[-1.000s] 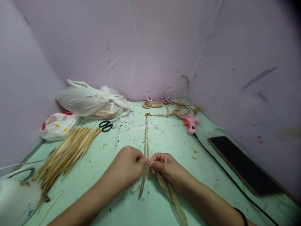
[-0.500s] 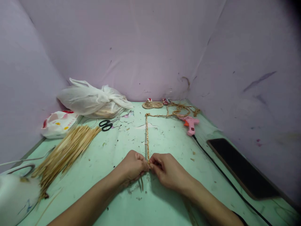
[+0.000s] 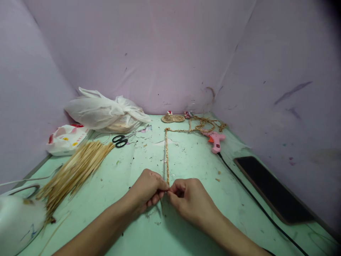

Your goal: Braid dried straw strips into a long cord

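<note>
A narrow straw braid (image 3: 167, 153) runs straight down the middle of the table toward me. At its near end my left hand (image 3: 151, 188) pinches it from the left, thumb and fingers closed. My right hand (image 3: 188, 197) is pinched on the same end from the right, its fingertips touching the left ones. A loose strand hangs below the left fingers. The exact crossing of the strands is hidden by my fingertips. From its far corner the braid bends right into a loose heap of braided cord (image 3: 206, 124).
On the left lie a straw bundle (image 3: 77, 174), black-handled scissors (image 3: 121, 141), a white plastic bag (image 3: 103, 112), a tissue pack (image 3: 68, 139) and a white vessel (image 3: 20, 224). Rightward are a pink glue gun (image 3: 216, 142) with its cord and a phone (image 3: 274, 188). A small woven slipper (image 3: 173, 118) lies at the back.
My right hand has shifted slightly down and left, closing up against the left fingertips. The left hand's lower fingers have loosened a little. The braid stays in place.
</note>
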{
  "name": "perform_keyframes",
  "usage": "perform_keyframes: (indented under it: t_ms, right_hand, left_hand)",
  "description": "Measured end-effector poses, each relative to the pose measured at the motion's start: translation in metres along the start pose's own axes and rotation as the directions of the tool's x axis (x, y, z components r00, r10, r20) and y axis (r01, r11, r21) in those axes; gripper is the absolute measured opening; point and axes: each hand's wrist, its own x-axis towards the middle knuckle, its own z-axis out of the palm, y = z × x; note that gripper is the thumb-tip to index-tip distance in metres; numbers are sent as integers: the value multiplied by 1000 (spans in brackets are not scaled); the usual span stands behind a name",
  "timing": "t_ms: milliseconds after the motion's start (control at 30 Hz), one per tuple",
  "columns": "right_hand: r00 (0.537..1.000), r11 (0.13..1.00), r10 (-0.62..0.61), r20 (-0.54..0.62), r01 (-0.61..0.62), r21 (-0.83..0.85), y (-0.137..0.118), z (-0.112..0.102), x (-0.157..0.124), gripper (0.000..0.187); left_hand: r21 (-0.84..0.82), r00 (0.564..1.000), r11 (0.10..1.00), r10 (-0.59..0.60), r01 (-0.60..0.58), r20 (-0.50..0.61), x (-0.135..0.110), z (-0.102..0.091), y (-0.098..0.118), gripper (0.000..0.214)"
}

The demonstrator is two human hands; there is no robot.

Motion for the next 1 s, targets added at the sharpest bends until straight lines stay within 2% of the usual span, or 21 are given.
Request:
perform_keyframes:
  t_ms: [67, 133, 200, 300, 367, 400, 467, 533, 667, 733, 867, 1000]
  right_hand:
    - [997, 996, -76, -14, 75, -51, -2, 0, -4, 18]
    - [993, 993, -109, 53, 112, -37, -4, -3, -6, 18]
    - [990, 997, -79, 121, 76, 26, -4, -9, -4, 18]
    - [998, 981, 32, 46, -40, 188, -2, -17, 6, 21]
    - [994, 916, 111, 24, -112, 384, -1, -18, 13, 15]
    - [987, 858, 143, 72, -160, 489, -1, -16, 16, 12]
    - [956, 730, 163, 242, -282, 622, -1, -10, 18, 15]
    - [933, 693, 154, 325, -337, 637, -1, -3, 18, 14]
    - [972, 786, 143, 185, -225, 576, 4, 3, 17, 11]
    - [977, 796, 144, 156, -208, 569, 7, 3, 18, 9]
    - [976, 779, 139, 168, -212, 590, 7, 2, 19, 7]
    - [972, 719, 135, 194, -231, 655, 4, 3, 18, 10]
  left_hand:
    - [2, 1000, 1000, 14, -14, 22, -1, -3, 0, 6]
    - [-2, 999, 1000, 13, -13, 38, -2, -4, 3, 4]
    - [-12, 999, 1000, 5, -5, 47, -3, -4, 6, 3]
    - [-23, 997, 1000, 1, 1, 72, -4, -6, 10, 2]
    - [-25, 996, 1000, 9, -6, 94, -4, -7, 12, 3]
    - [-27, 995, 1000, 13, -11, 101, -4, -7, 12, 2]
    - [-19, 995, 1000, 15, -13, 103, -3, -8, 11, 1]
    - [11, 994, 1000, 16, -17, 106, -1, -7, 10, 3]
    - [138, 990, 985, 86, -101, 111, 3, -8, 5, 5]
    - [236, 988, 961, 122, -141, 95, 4, -10, 3, 6]
    - [441, 988, 885, 143, -152, 53, -1, -13, 3, 12]
    - [682, 960, 717, 269, -146, -78, -18, -4, 5, 16]
